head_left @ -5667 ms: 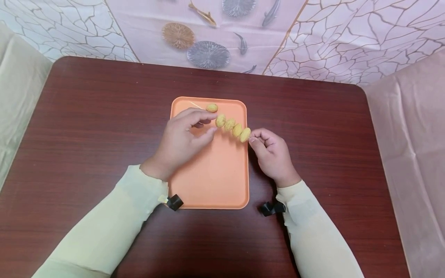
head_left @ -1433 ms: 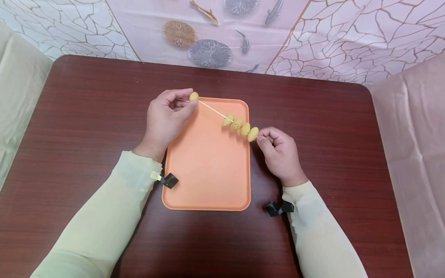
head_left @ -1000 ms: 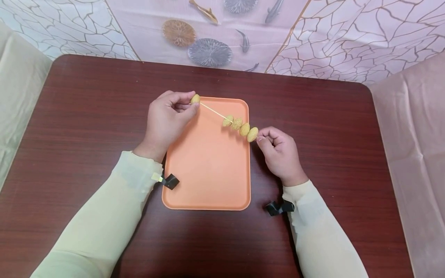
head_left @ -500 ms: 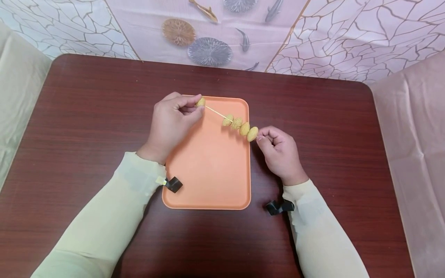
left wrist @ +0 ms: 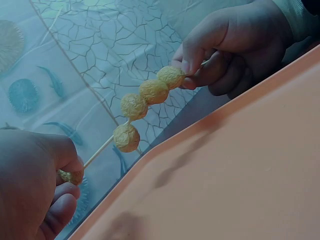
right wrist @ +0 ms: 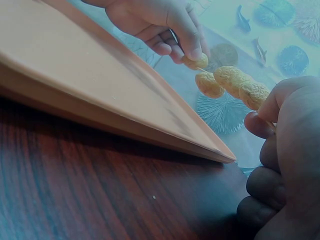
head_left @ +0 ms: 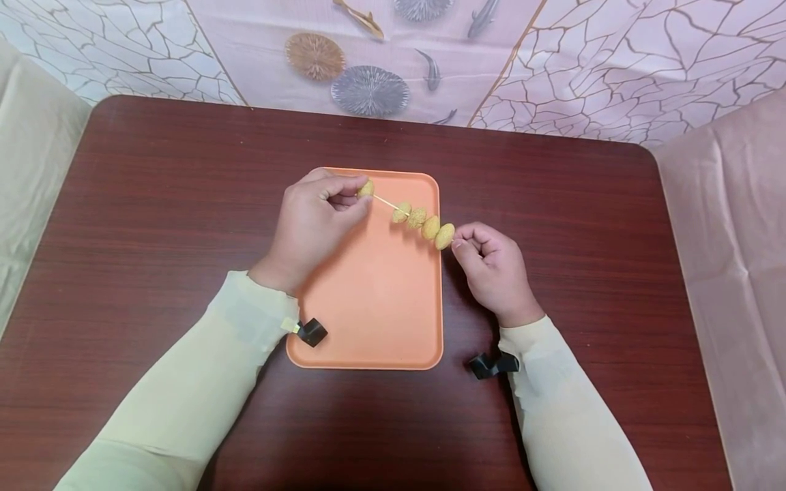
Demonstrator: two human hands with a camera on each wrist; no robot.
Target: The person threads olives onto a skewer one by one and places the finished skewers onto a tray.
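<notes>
A thin wooden skewer slants above an orange tray. Several yellow, wrinkled oval food pieces sit in a row on it toward the right end; their exact kind is unclear. The left hand pinches one more such piece between thumb and index finger. A short bare stretch of skewer separates that piece from the row, also plain in the left wrist view. Just beyond the row's other end, the right hand pinches the skewer's end between thumb and index finger, its other fingers curled in.
The tray lies on a dark red-brown wooden table. Behind the table hangs a patterned cloth, with plain cloth at the sides. Black wrist devices jut from both sleeves.
Over the last second and a half, the left hand has moved right and down with its piece, shortening the bare skewer before the row. The right hand has stayed nearly still.
</notes>
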